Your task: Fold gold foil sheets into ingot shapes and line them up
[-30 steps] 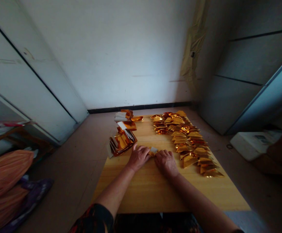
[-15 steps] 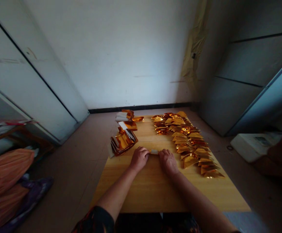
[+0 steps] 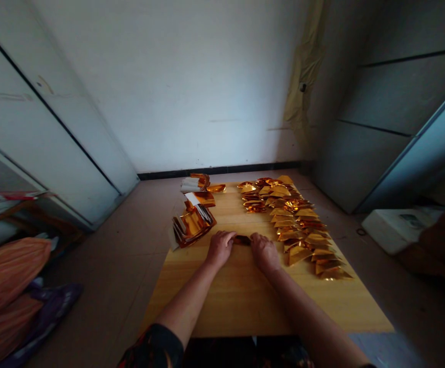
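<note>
Tabletop (image 3: 245, 301), hands (image 3: 220, 249) (image 3: 265, 253) within its edges (image 3: 268, 335), holding folded paper (image 3: 241, 239)

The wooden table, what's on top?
On the wooden table, the left hand and right hand hold a foil strip between them. Foil sheets lie stacked at left, rows of folded gold pieces at right. The hands cover the strip's ends; tabletop beneath the piles is hidden.

Single view from your head, facing forward and down; your left hand (image 3: 221, 249) and right hand (image 3: 265, 254) appear below mid-height, over the worktop (image 3: 241, 299); the wall (image 3: 187, 92) stands farther off, upper centre.
</note>
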The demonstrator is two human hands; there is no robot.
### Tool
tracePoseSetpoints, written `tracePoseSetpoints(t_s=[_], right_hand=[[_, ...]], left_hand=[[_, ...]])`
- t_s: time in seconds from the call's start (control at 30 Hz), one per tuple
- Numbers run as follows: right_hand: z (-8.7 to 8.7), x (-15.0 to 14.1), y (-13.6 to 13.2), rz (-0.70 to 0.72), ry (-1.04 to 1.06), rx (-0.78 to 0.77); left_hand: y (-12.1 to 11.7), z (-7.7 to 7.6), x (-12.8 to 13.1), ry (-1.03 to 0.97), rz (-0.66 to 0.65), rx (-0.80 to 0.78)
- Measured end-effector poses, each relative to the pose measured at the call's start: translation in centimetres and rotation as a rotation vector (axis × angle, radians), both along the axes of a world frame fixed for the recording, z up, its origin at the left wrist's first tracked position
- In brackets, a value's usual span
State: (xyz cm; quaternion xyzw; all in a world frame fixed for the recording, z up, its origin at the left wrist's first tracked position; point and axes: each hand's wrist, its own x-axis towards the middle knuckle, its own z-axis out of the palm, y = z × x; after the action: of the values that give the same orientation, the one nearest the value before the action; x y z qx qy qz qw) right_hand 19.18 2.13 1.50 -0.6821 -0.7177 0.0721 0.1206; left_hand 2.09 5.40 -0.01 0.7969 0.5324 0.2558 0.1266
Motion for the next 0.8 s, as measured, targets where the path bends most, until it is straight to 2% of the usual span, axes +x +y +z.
tracePoseSetpoints(t_s=[0.33, 0.8], right_hand=[[0.2, -0.6, 0.0, -0.066, -0.048, -0.017], [0.6, -0.3, 0.0, -0.053, -0.022, -0.052]], left_hand=[[-0.4, 0.8, 1.2, 0.051, 0.227, -0.075], [-0.5, 0.7, 1.5, 0.074, 0.285, -0.082]])
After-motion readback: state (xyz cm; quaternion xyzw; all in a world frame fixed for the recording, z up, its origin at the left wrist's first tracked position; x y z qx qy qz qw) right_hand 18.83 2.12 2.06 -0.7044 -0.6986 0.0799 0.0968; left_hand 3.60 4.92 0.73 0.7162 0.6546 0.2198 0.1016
